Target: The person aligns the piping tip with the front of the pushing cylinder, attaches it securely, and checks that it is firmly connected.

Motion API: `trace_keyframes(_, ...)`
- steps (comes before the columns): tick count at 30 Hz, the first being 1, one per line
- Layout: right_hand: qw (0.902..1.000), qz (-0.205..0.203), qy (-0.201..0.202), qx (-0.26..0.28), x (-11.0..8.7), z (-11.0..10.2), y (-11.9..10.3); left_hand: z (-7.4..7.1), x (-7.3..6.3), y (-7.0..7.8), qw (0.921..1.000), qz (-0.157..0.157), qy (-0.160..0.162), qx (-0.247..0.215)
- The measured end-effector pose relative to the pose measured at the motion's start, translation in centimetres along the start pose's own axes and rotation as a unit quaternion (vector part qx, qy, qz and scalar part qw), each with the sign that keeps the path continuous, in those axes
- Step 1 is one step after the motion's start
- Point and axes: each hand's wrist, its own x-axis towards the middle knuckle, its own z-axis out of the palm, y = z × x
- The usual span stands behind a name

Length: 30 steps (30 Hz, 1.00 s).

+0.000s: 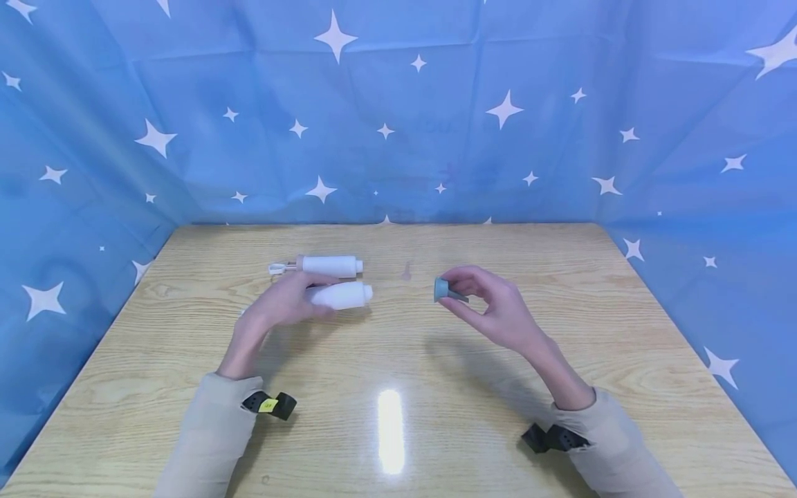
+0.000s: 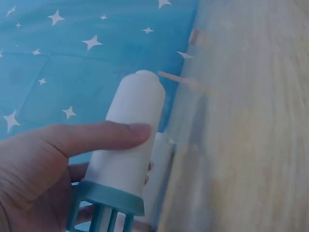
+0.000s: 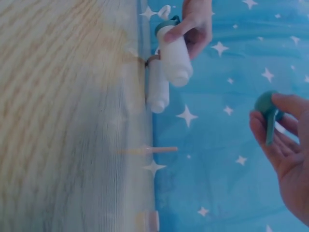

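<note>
Between the thumb and fingers of the left hand [image 1: 283,301]: a white bottle [image 1: 341,295], which I see lying roughly level in the head view, its narrow end toward the right hand [image 1: 498,311].
Teal collar [image 2: 108,197]: around the bottle's other end, with thin bars running on from it; my left wrist feed shows it low, by the palm.
Left grip: clamped on the bottle's body, thumb across one side.
Teal cap [image 1: 441,289]: level with the bottle but well apart from it; its wide face turns toward the bottle and a thin stem [image 1: 459,296] points back under the right palm.
Right grip: clamped on the cap, pinched between thumb and fingers.
Second bottle [image 1: 330,266]: lying on the desk [image 1: 336,387] just beyond the held one, with a brownish collar [image 1: 300,263] and a pale loop [image 1: 277,268] at its left end; I cannot tell whether the two bottles touch.
Thin stick [image 3: 164,149] and short brownish piece [image 3: 153,221]: well apart from each other on my right wrist feed, too blurred for me to say more.
Sleeves [image 1: 208,422]: light, each with a black band [image 1: 554,438].
Backdrop [image 1: 398,90]: blue cloth with white stars, behind the desk and at its sides.
</note>
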Motion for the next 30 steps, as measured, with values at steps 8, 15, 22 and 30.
trace_keyframes(8, 1.0000, 0.005, 0.006, -0.004, -0.1, -0.4, -0.1, -0.9, -0.2, 1.8, 0.9975, 0.060, 0.037, -0.006)
trace_keyframes(15, 0.9999, -0.009, 0.007, 0.010, 0.1, -0.3, 0.1, -1.2, -0.6, 3.9, 0.9943, 0.094, 0.051, 0.004)
trace_keyframes(22, 0.9998, -0.017, 0.001, 0.009, 0.2, -0.2, -0.4, -1.0, -0.7, 5.7, 0.9924, 0.115, 0.043, -0.013)
trace_keyframes(30, 0.9991, -0.035, -0.006, 0.022, 0.3, 0.3, -0.9, -0.4, -0.8, 7.1, 0.9869, 0.153, 0.034, -0.039)
